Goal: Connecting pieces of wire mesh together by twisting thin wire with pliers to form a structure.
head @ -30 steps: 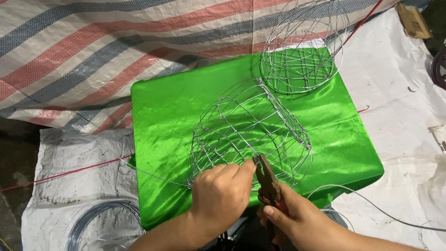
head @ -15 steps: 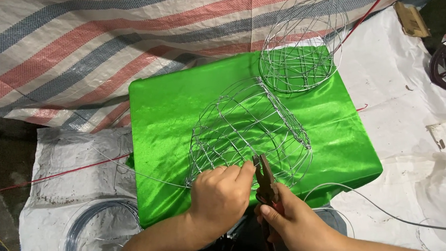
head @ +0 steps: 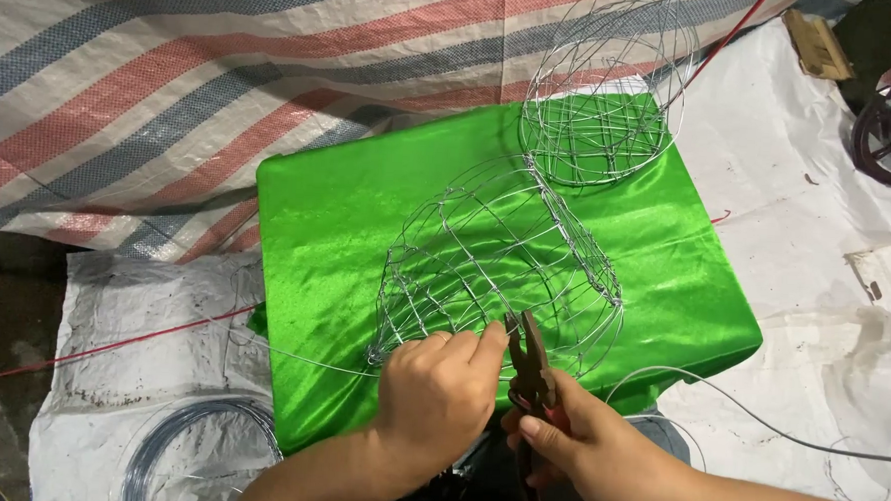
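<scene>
Your left hand (head: 437, 398) has its fingers (head: 488, 345) curled, pinching what looks like a thin wire at the near edge of the wire frame (head: 500, 271). Your right hand (head: 597, 456) has its fingers closed round the handles of the pliers (head: 530, 369), their tip at the same spot. The frame lies on the green satin counter (head: 346, 226). A second wire cage (head: 602, 97) sits at its far edge, with a striped tarp (head: 173, 78) behind.

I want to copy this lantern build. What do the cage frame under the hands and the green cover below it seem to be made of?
The rounded cage frame looks like thin bare silvery metal wire: fine grey strands twisted at the crossings. The green cover looks like satin-type fabric, glossy with soft highlights and creases; the fibre cannot be told.
</scene>
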